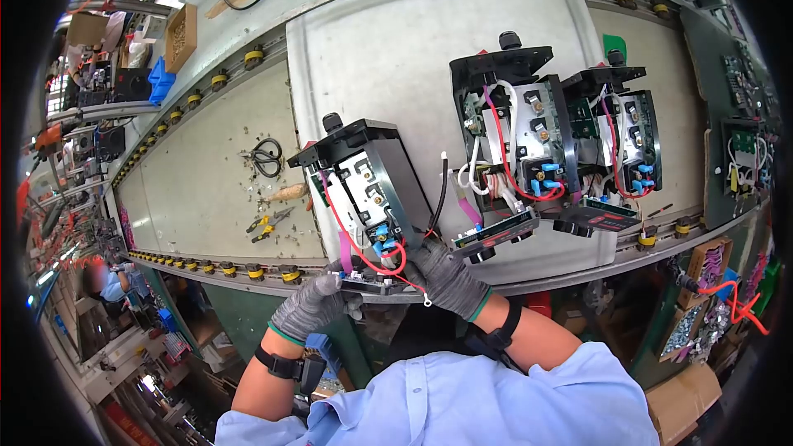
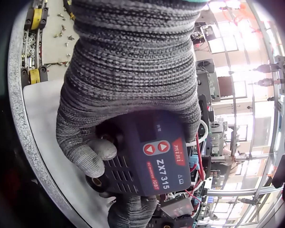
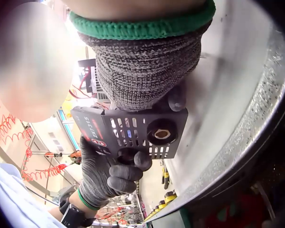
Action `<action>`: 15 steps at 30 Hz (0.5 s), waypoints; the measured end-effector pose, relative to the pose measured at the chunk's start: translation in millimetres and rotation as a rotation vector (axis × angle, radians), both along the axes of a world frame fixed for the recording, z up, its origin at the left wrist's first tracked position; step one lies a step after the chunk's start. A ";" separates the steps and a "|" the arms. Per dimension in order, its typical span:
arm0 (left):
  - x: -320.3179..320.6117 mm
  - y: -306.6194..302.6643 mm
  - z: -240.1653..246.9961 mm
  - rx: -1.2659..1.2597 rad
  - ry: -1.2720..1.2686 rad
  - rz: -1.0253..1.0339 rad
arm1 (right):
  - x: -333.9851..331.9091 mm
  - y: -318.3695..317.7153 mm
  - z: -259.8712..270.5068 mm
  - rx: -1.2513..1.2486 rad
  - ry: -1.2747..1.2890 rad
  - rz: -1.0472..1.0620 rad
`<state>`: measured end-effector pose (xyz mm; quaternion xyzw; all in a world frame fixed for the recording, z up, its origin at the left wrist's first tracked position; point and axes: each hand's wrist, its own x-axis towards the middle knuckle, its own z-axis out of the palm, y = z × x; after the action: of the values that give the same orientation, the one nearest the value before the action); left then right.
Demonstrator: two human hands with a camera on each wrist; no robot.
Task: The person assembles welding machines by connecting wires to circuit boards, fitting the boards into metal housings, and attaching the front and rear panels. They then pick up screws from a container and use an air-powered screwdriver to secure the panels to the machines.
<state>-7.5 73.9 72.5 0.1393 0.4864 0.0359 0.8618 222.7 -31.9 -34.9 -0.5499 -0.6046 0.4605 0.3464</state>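
Observation:
Black front panel (image 2: pixel 154 159), marked ZX7 315, hangs by wires at the near end of an opened welding machine (image 1: pixel 368 190). My gloved left hand (image 1: pixel 310 306) grips one end of this panel; in the left wrist view its thumb curls over the vented face beside a socket. My gloved right hand (image 1: pixel 446 281) is at the machine's near right corner. In the right wrist view it reaches behind the panel's other end, its fingers mostly hidden there, and I cannot tell what they hold. A red wire with a ring terminal (image 1: pixel 427 301) dangles between the hands.
Two more opened machines (image 1: pixel 516 132) stand to the right on the white board (image 1: pixel 363 49), their panels hanging in front. Scissors (image 1: pixel 264 157), yellow-handled pliers (image 1: pixel 268 225) and scattered screws lie to the left. Roller rails (image 1: pixel 206 267) edge the bench.

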 end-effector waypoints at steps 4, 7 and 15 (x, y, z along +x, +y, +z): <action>4.2 -0.3 -6.0 -0.022 0.082 0.096 | -2.1 -5.1 6.2 0.002 0.055 -0.109; 9.8 -0.6 0.0 -0.064 0.137 0.136 | 0.2 -1.3 15.2 -0.033 0.070 -0.101; 34.8 22.5 25.7 0.134 0.158 -0.137 | -10.5 9.5 -25.8 -0.057 0.247 -0.002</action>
<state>27.3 96.5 98.2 0.2319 0.5384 -0.0017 0.8101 212.2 -22.4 -60.6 -0.4992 -0.5435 0.5413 0.4031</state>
